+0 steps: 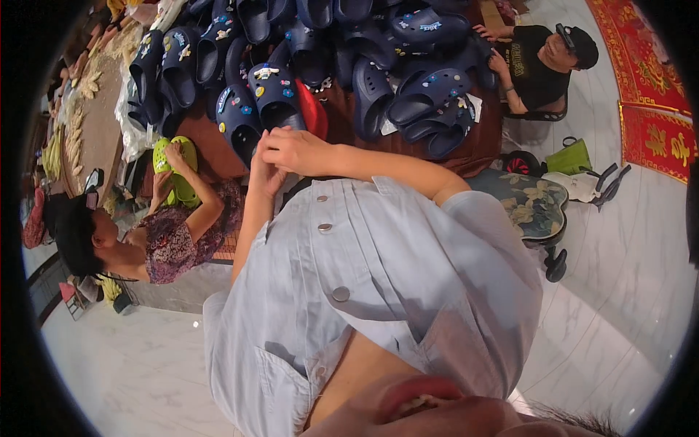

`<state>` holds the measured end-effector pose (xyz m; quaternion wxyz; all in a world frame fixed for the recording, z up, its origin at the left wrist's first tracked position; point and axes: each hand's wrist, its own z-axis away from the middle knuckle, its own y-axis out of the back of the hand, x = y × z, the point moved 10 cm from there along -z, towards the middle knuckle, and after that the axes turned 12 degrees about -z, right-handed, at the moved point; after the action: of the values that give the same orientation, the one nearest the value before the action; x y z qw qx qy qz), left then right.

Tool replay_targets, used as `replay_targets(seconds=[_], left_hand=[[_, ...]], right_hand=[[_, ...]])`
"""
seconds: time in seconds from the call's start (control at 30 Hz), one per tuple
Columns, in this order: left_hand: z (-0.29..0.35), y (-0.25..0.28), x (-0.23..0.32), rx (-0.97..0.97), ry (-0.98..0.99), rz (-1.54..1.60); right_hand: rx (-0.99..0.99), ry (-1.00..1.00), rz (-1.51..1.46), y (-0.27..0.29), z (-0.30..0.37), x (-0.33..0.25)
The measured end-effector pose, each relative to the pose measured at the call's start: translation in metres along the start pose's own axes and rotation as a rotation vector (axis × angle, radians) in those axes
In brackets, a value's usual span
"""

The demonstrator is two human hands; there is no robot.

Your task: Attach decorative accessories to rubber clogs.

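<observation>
My left hand and my right hand meet in front of my chest, at the near edge of the table. Both have their fingers closed and pressed against each other. Anything between them is hidden or too small to make out. Just beyond my fingers is a navy clog with colourful charms, its opening facing me. Another navy clog lies to its left, also dotted with charms. Something bright red shows at the right side of the nearer clog.
Navy clogs are heaped across the brown-covered table. At left, a person holds lime-green clogs; another person sits at right with hands by the heap. A flowered chair seat stands at my right, near a green bag.
</observation>
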<state>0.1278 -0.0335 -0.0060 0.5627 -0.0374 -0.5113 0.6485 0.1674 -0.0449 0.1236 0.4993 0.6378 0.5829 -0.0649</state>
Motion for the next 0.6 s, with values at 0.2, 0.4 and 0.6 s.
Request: replay_targets(seconds=[0.2,0.4,0.6], left_hand=[[0.002,0.022,0.004,0.190,-0.269,-0.387],[-0.012,-0.002,-0.016,0.025,-0.027,-0.190],[0.000,-0.009,0.000,0.127,-0.150,-0.361]], right_hand=[[0.073,-0.107,-0.116,0.016,0.012,0.003],[0.442,-0.452,-0.297,0.055,0.036,0.044],[0.573,-0.668,-0.486,0.056,0.058,0.072]])
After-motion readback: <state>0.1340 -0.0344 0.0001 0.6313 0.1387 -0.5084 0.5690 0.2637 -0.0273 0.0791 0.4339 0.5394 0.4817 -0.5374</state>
